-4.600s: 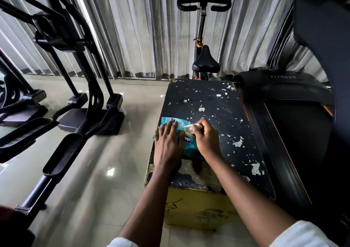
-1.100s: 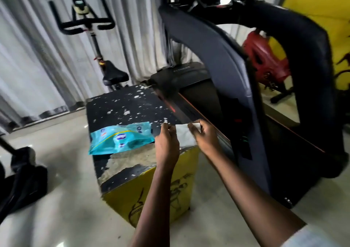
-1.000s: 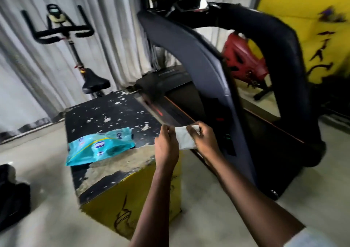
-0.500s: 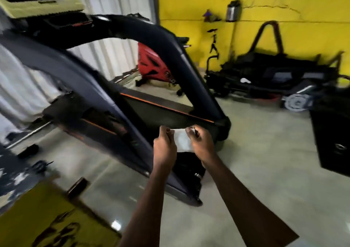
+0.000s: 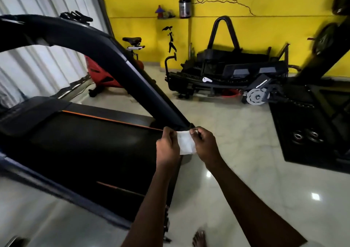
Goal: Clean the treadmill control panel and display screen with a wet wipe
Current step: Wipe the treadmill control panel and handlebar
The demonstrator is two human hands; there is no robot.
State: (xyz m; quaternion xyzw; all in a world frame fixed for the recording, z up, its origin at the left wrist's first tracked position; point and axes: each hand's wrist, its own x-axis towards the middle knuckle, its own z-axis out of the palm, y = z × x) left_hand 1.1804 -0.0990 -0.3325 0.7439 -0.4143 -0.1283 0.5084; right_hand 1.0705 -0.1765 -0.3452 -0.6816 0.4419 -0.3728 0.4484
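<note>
The 2 hands hold 1 white wet wipe (image 5: 186, 143) spread between them. The left hand (image 5: 167, 148) pinches its left edge and the right hand (image 5: 205, 144) pinches its upper right corner. The wipe hangs in the air over the edge of the treadmill (image 5: 85, 148) deck (dark belt, orange trim), near the base of the slanted upright (image 5: 132, 72). 1 bare foot (image 5: 198, 239) stands on the glossy floor (image 5: 246, 180).
</note>
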